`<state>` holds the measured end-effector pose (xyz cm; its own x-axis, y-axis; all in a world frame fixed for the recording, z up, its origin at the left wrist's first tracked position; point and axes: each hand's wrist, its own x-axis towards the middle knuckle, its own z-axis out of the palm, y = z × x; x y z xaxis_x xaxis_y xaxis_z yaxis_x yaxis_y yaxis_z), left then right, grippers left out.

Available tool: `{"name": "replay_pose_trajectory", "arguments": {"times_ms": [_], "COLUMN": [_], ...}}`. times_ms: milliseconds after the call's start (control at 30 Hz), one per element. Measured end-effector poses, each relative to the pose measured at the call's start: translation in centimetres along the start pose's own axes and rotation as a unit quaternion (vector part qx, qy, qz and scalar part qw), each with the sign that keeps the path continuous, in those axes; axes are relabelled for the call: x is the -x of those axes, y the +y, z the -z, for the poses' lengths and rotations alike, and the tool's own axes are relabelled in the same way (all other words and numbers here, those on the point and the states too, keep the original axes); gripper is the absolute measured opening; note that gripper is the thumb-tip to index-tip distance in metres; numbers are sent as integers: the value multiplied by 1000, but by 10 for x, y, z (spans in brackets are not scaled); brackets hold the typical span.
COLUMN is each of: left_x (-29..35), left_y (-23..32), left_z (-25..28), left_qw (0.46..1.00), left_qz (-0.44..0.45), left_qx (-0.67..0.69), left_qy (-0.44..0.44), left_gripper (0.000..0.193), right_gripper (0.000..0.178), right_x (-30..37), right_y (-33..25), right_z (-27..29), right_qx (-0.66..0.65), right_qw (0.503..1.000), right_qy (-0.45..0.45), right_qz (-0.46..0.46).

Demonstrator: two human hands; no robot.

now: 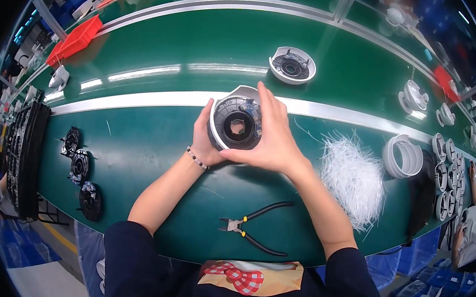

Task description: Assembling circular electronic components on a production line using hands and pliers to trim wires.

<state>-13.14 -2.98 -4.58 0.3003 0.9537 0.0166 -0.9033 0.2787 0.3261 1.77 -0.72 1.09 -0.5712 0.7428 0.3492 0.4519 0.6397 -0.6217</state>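
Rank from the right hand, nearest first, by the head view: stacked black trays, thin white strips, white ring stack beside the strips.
1. Thin white strips, piled right of the right hand.
2. White ring stack, farther right.
3. Stacked black trays, far left.

Left hand partly hidden behind round housing; housing's underside hidden; co-worker cut off at right rim.

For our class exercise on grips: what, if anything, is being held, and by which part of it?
A round white-and-black housing, held by its outer shell: left hand at its left side, right hand at its right.
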Motion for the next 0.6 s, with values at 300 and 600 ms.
{"name": "replay_pose_trajectory", "arguments": {"times_ms": [300,600], "left_x": [4,3], "left_y": [-3,-9], "left_z": [-18,-28], "left_qw": [991,989], "left_qz": [11,-24], "left_qx": [-88,-125], "left_qy": [104,81], "left_gripper": [62,76], "right_gripper": [114,117], "right_x": [1,1], "right_y": [3,-6], "right_z": [5,6], "right_qx": [-36,4], "right_qw": [997,996], "right_qy": [-67,-49], "right_qz": [-17,-76]}}
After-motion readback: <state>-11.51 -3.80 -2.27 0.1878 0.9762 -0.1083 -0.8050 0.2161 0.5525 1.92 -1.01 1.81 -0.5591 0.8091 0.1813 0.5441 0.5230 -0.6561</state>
